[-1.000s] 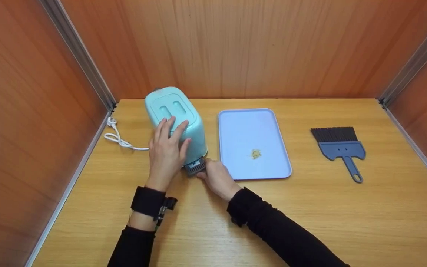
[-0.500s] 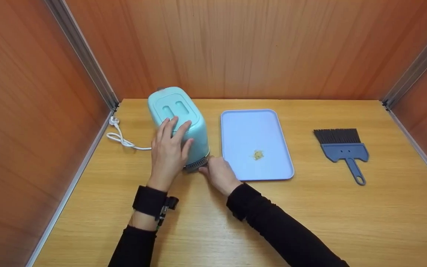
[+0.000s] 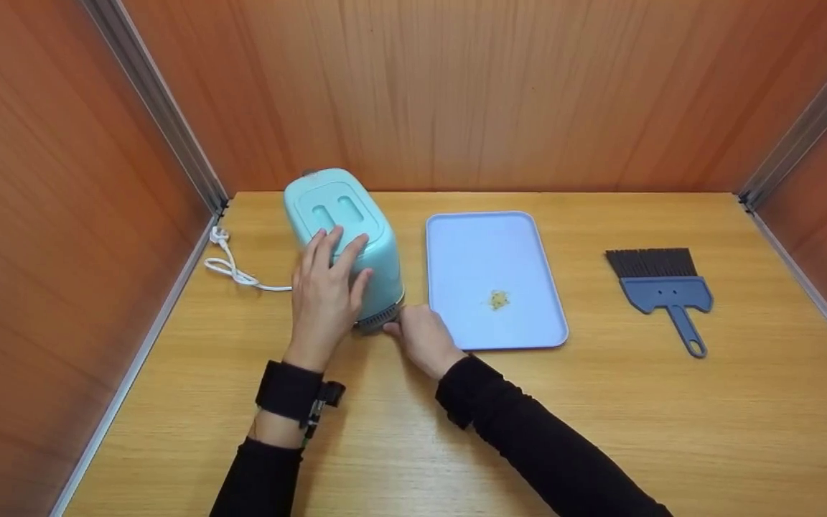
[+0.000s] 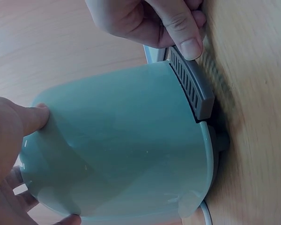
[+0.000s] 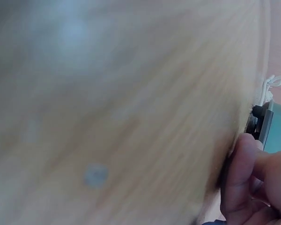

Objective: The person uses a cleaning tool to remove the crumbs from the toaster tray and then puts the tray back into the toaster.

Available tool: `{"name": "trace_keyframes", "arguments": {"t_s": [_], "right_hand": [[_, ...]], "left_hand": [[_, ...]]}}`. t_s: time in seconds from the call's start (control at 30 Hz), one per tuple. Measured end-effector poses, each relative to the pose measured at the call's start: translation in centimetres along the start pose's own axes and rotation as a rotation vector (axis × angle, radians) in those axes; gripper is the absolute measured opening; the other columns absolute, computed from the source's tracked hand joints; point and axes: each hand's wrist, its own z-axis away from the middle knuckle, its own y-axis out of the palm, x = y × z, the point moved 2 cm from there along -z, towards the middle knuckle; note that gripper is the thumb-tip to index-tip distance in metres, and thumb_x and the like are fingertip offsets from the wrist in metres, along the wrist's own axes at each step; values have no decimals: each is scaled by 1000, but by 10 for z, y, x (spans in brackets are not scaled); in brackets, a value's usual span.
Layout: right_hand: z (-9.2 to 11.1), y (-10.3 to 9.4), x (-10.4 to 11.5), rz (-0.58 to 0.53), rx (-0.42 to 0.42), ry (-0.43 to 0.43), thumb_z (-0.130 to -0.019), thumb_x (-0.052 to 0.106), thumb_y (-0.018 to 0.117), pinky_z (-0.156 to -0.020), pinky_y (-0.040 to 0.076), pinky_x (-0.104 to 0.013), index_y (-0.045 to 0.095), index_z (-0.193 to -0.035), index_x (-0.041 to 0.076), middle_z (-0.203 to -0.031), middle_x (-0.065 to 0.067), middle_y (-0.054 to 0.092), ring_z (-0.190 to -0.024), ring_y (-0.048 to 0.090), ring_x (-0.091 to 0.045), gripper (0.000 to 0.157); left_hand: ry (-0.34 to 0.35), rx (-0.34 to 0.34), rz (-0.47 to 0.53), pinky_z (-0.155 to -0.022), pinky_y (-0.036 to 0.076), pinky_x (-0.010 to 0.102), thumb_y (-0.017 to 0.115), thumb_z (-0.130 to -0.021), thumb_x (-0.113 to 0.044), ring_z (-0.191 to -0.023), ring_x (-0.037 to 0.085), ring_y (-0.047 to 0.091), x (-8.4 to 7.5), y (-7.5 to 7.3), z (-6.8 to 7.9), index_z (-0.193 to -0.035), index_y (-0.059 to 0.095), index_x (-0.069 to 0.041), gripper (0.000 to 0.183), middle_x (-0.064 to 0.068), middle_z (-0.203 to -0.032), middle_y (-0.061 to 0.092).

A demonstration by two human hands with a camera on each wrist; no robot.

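A mint-green toaster (image 3: 382,262) stands at left of centre, with two oblong recesses in its top. My left hand (image 3: 321,298) rests on its near end, fingers spread over the top and thumb on the side. At the toaster's foot, my right hand (image 3: 424,339) pinches the corner of the dark grey, slotted front of the crumb tray (image 4: 192,84). In the left wrist view, the thumb lies over that front, which sits close against the body. The rest of the crumb tray is hidden inside.
Right of the toaster lies a pale blue tray (image 3: 482,248) with a small heap of crumbs (image 3: 499,299). A grey-blue hand brush (image 3: 667,293) is farther right. The toaster's white cord and plug (image 3: 220,235) lie by the left wall. Wooden panels enclose three sides.
My right hand has pushed the crumb tray inward, from sticking out at the toaster's base to close against it. My left hand stays on the toaster.
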Motion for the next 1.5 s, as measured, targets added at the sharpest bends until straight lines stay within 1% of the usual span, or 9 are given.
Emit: {"name": "trace_keyframes", "arguments": {"t_s": [0.13,0.23,0.43,0.63,0.93,1.07,1.17,1.3,1.5], "right_hand": [[-1,5,0,-66,-15,8,-103,22,74,-60,52,-40,72,-84,5,-74,-6,69,-68,65,-20,25],[-2,10,-2,-56,-39,-1,-103,21,73,-60,51,-40,69,-81,8,-71,-4,65,-67,63,-19,26],[-4,14,-4,-22,-50,3,-104,24,71,-62,55,-45,69,-79,9,-72,-5,67,-68,67,-23,29],[-4,13,-2,-46,-49,12,-105,23,70,-68,59,-49,70,-84,7,-77,-10,71,-75,72,-30,27],[0,3,11,-53,-18,9,-103,17,72,-70,61,-47,71,-88,4,-81,-14,74,-80,76,-33,21],[2,-2,17,-79,-14,-4,-104,18,72,-60,54,-37,68,-81,7,-70,-4,66,-67,67,-22,25],[0,4,15,-127,-17,15,-104,17,71,-54,42,-28,62,-72,12,-59,5,53,-56,53,-13,34],[0,6,15,-190,-11,69,-106,16,68,-52,40,-25,60,-68,13,-52,6,50,-51,51,-12,39],[0,7,13,-197,-21,98,-108,17,65,-54,42,-24,61,-71,13,-52,6,52,-50,53,-10,37]], "left_hand": [[18,-21,5,-118,39,73,69,-106,-31,-158,42,35,0,0,2,-152,61,-23,47,17,-165,47],[36,-36,5,-116,42,72,70,-105,-31,-157,42,37,-1,0,2,-151,62,-23,47,18,-164,48],[34,-32,1,-119,38,73,70,-106,-31,-158,42,37,-3,0,2,-151,61,-23,47,17,-165,48],[26,-13,5,-121,36,73,69,-106,-31,-159,42,35,-4,-1,2,-153,60,-24,48,16,-166,46],[19,-1,0,-121,35,74,68,-107,-31,-160,42,34,-3,-4,4,-153,59,-24,48,16,-167,46],[31,-22,-12,-119,37,74,68,-107,-30,-159,42,35,-2,-7,5,-152,60,-23,47,17,-165,47],[50,-47,-16,-116,41,73,69,-106,-30,-157,42,37,-1,-8,8,-151,62,-22,46,18,-164,49],[60,-49,-14,-114,43,72,70,-106,-30,-157,43,38,-3,-8,11,-150,62,-21,46,19,-163,50],[58,-28,-14,-113,44,72,69,-106,-31,-157,42,38,-8,-9,11,-151,61,-23,46,17,-164,49]]}}
